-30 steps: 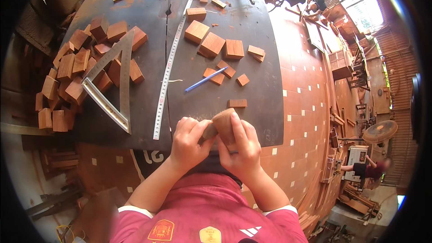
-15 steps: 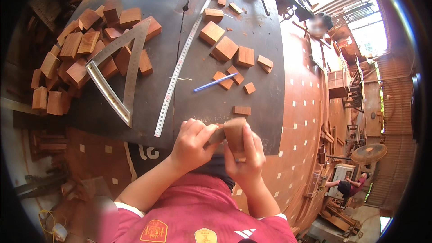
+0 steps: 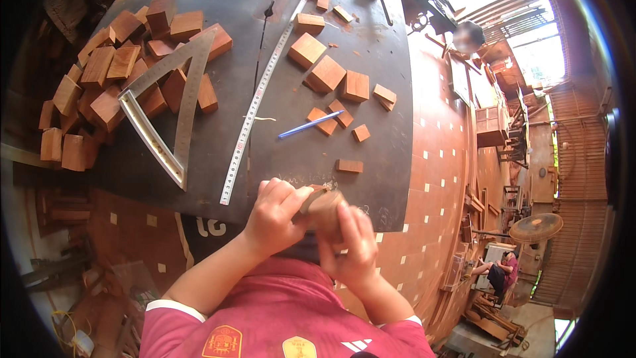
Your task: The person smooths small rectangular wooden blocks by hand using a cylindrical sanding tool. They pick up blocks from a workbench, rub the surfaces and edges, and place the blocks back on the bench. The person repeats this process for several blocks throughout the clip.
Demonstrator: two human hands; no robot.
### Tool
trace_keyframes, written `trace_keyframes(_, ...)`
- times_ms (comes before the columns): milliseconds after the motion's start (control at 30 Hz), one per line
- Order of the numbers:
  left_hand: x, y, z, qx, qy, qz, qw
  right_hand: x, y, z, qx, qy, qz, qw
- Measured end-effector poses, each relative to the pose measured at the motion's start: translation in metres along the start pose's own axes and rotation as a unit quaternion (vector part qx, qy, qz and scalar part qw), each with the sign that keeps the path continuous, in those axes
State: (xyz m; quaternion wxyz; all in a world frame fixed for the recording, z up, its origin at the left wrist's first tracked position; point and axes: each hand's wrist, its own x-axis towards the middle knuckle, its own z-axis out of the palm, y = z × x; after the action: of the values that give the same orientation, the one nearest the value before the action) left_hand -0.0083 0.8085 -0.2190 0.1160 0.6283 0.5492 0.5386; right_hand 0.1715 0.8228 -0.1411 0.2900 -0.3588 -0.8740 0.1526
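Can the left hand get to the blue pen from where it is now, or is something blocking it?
Probably yes. The blue pen lies in the open on the dark worktop, just beyond the left hand, with nothing between. But that hand is busy on the wooden block.

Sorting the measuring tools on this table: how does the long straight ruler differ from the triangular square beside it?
The straight ruler is one narrow pale strip; the triangular square is an open three-sided frame. The straight ruler lies on bare dark tabletop, while the triangular square rests partly on the heap of wood blocks. The straight ruler's near end lies close to the left hand; the triangular square lies further left. Both look metallic.
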Motion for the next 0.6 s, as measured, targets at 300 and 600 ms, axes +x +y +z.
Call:
trace_keyframes(300, -0.003, -0.001, 0.002, -0.002, 0.004, 0.007, 1.000, 0.000, 0.001, -0.003, -0.005, 0.005, -0.020, 1.000)
trace_keyframes(600, -0.002, 0.000, 0.004, -0.018, 0.013, 0.002, 1.000, 0.006, 0.008, -0.005, 0.018, 0.015, -0.003, 1.000)
